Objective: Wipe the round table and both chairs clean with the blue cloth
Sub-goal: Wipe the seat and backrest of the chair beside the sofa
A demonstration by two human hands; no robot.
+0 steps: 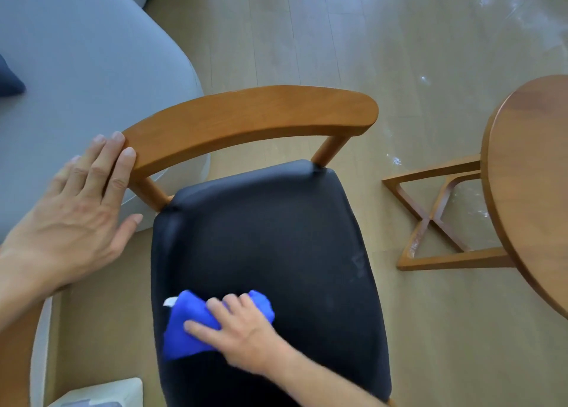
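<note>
A crumpled blue cloth [187, 326] is gripped by the right hand [242, 336] and pressed onto the near left part of the black padded seat [270, 253] of a wooden chair. The chair's curved wooden backrest [246, 120] is touched at its left end by the straight fingers of the left hand [76, 219]. A round wooden tabletop [531, 173] is seen at the right edge.
</note>
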